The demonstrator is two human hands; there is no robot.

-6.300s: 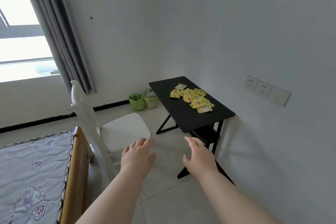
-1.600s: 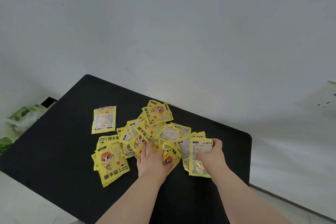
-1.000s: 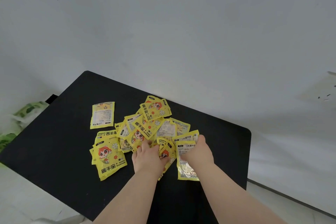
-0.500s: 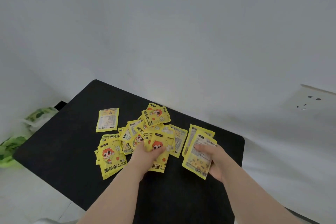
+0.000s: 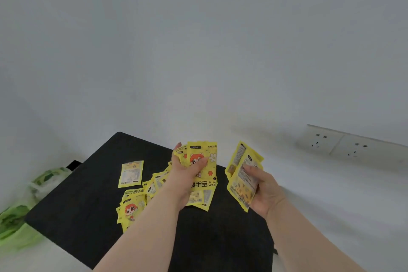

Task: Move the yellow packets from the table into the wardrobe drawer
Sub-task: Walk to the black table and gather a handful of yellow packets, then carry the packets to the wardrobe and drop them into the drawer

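**Q:** Entry 1, nearest first. What are your hands doing?

**A:** Your right hand (image 5: 262, 190) is curled round a fanned stack (image 5: 238, 183) of yellow packets, thumb across the front one. The stack is raised clear of the black counter (image 5: 84, 216). Your left hand (image 5: 185, 176) grips a second bunch (image 5: 209, 170), also lifted, with the thumb pressed on the top packet's face.

**Q:** Packet appearance?

**A:** Flat, glossy yellow sachets. The fronts carry a red-haired cartoon figure, a white flower and dark Chinese characters. The backs carry a pale panel of small print, too fine to read.

**Q:** Where are the others?

**A:** A loose pile (image 5: 132, 207) lies overlapping on the counter, just left of your left forearm. One lone packet (image 5: 131, 173) lies back-side up, apart from the pile and farther from you.

**Q:** What is obscured?

**A:** Your left forearm covers part of the pile. The number of packets in either hand cannot be told. The Latin lettering on the left bunch is cut off at its edge. A green bag (image 5: 17, 223) beyond the counter's left edge is blurred. The wall sockets (image 5: 344, 146) at far right are soft.
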